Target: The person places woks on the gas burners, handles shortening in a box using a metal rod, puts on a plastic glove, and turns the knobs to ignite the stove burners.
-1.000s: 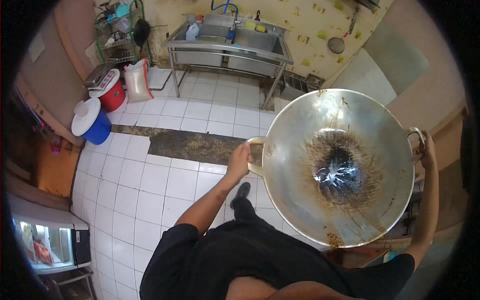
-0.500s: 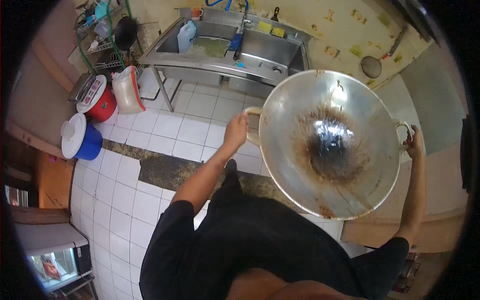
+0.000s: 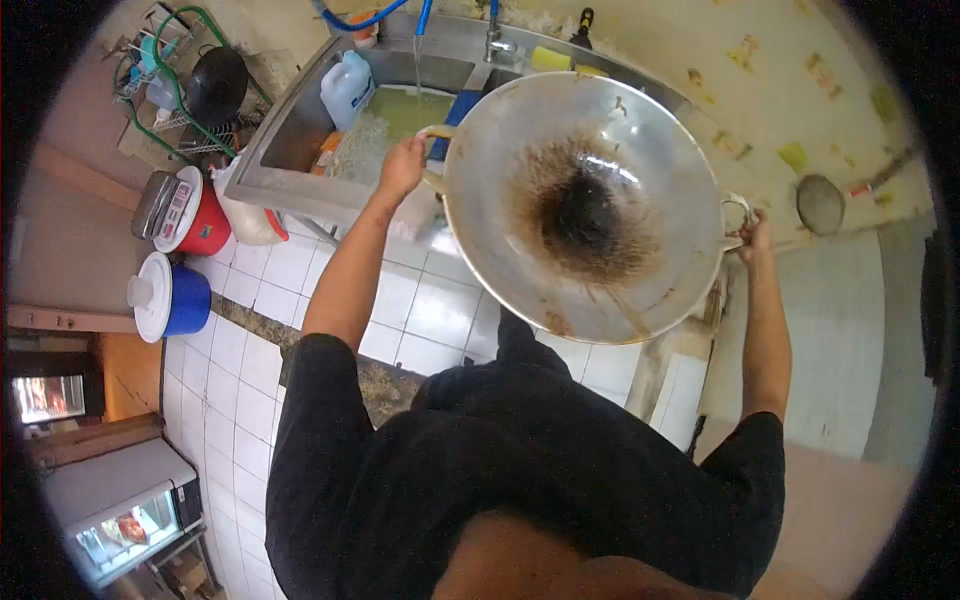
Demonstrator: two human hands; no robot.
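A large metal wok (image 3: 500,190) with brown scorch marks round its dark centre is held up in front of me, its inside facing me. My left hand (image 3: 403,168) is closed round the loop handle on its left side. On the right side, my right hand (image 3: 752,236) grips the other handle. The wok overlaps the right part of a steel double sink (image 3: 300,195) and hides most of that basin. Water runs from a blue hose (image 3: 424,20) into the left basin, where the water looks greenish and foamy.
A jug (image 3: 347,90) stands in the left basin. Left of the sink are a white sack (image 3: 243,212), a red bucket (image 3: 207,222) and a blue bucket (image 3: 188,298). A strainer (image 3: 820,203) hangs on the right wall. White tiles (image 3: 430,305) cover the floor.
The wok, in both hands, has come closer to the sink and now covers much of the right basin. The sink appears nearer. Running water now shows at the blue hose.
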